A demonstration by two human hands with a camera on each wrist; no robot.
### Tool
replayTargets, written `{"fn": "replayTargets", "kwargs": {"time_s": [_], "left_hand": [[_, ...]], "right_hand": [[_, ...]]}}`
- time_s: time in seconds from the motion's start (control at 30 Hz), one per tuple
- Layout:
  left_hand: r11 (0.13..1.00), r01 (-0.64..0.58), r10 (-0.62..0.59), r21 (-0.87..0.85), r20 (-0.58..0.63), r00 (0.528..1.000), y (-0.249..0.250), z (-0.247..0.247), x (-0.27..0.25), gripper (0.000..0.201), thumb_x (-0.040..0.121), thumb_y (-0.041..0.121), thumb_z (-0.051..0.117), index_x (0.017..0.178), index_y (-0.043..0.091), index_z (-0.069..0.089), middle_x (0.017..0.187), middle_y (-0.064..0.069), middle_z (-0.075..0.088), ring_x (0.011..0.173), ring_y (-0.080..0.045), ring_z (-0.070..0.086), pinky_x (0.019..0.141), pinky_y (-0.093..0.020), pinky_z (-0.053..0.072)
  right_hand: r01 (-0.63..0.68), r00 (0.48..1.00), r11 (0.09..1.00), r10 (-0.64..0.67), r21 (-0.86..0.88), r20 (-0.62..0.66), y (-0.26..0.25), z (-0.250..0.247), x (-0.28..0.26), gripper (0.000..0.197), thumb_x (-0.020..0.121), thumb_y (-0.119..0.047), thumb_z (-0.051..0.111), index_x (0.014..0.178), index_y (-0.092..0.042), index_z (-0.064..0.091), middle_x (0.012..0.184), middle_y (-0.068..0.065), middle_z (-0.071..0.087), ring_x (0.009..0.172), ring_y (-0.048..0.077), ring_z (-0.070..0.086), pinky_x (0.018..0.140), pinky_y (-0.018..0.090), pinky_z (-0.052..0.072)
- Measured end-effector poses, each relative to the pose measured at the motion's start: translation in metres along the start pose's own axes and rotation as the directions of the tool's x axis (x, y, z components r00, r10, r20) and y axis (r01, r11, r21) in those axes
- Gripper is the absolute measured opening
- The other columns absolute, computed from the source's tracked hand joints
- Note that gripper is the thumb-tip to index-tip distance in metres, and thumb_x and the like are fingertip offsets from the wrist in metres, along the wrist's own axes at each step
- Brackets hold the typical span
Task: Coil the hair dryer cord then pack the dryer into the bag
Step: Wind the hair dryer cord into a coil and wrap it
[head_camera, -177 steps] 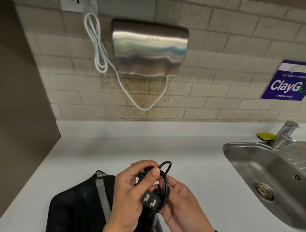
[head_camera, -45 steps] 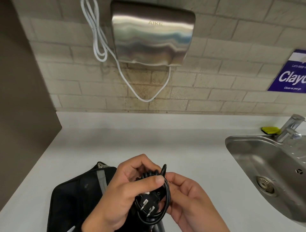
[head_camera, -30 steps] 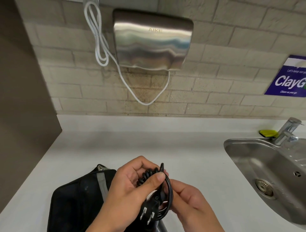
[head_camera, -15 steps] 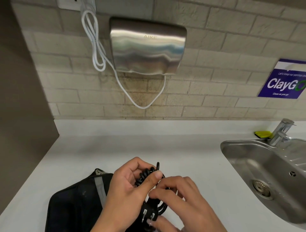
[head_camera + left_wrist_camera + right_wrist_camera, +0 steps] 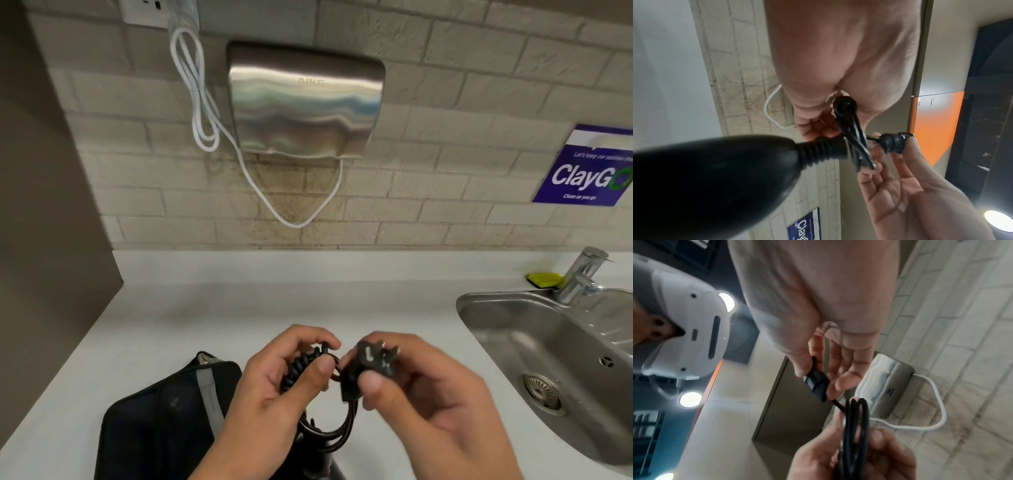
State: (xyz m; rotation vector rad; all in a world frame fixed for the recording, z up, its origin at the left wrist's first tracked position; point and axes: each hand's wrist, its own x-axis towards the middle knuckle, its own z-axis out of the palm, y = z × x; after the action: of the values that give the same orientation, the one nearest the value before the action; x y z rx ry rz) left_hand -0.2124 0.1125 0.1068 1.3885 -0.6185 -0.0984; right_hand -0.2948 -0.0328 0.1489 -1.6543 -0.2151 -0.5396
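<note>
Even indoor brightness, glare from ceiling lamps (image 5: 690,400), slight motion blur

bare left hand (image 5: 270,394), bare right hand (image 5: 428,404), white headset (image 5: 684,324)

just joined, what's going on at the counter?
A person stands at a white counter with a black power cord in both hands. The left hand grips the coiled loops near the ribbed end that runs into a black appliance. The right hand pinches the plug, held just clear of the coil with its prongs up. A black bag lies under the left arm, and a sink is to the right. The plug is not in any socket.
</note>
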Motion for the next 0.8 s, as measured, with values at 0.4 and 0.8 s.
{"fn": "replayTargets", "kwargs": {"time_s": [0.4,0.8], "left_hand": [[0.973,-0.045,0.03,0.224,0.07,0.997,0.005,-0.01,-0.005,0.027,0.073,0.046,0.075,0.096,0.034,0.069,0.069,0.008,0.061,0.063,-0.001,0.055,0.064,-0.014,0.046],[0.94,-0.002,-0.002,0.34,0.013,1.0,0.017,-0.018,0.002,0.022,0.075,0.028,0.075,0.095,0.033,0.07,0.08,-0.003,0.067,0.069,-0.014,0.063,0.071,-0.026,0.054]], "right_hand": [[-0.298,0.942,0.786,0.333,0.542,0.035,0.02,-0.011,0.02,0.055,0.057,-0.044,0.087,0.09,-0.002,0.072,0.08,0.024,0.068,0.055,0.026,0.058,0.052,0.027,0.052],[-0.262,0.926,0.894,0.34,0.363,-0.168,0.047,-0.016,0.001,0.036,0.064,-0.002,0.079,0.095,-0.002,0.062,0.067,0.011,0.066,0.055,0.031,0.061,0.047,0.028,0.05]]}}
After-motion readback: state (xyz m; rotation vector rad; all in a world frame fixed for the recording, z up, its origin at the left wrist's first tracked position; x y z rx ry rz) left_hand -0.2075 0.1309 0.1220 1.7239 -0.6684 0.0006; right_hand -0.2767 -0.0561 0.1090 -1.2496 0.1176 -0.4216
